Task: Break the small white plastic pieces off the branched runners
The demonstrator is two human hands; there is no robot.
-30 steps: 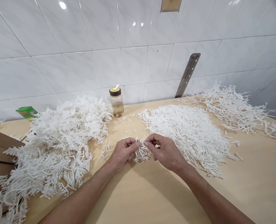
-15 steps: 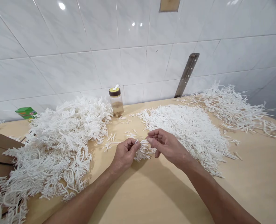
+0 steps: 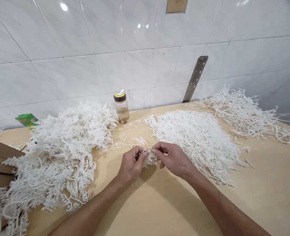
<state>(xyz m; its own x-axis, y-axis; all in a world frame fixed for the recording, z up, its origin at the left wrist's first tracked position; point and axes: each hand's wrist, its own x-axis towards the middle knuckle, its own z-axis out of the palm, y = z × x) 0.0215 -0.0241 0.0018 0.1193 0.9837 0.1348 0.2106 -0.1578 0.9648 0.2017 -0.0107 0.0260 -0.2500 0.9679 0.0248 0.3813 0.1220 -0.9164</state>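
Note:
My left hand (image 3: 130, 165) is closed in a pinch, with a thin white branched strand (image 3: 135, 145) running just behind its fingertips. Close beside it, my right hand (image 3: 173, 160) pinches thumb against fingers at the strand's right end. The tips of both hands nearly meet, and fine white bits show between them. Below the fingertips lies a small heap of short white pieces (image 3: 150, 161), partly covered by the hands. Loose white sprigs (image 3: 120, 140) are scattered on the table just beyond.
A tall tangle of white branched strands (image 3: 73, 141) fills the left. At right lies a flatter pile of short white pieces (image 3: 196, 137), with long bare strands (image 3: 245, 114) behind it. A lidded bottle (image 3: 122, 111), green box (image 3: 27, 120), metal bracket (image 3: 196, 78) and brown carton (image 3: 0, 157) stand around.
My right hand has moved slightly left and down, closing the gap to my left hand. The thin strand now stretches behind both hands' fingertips.

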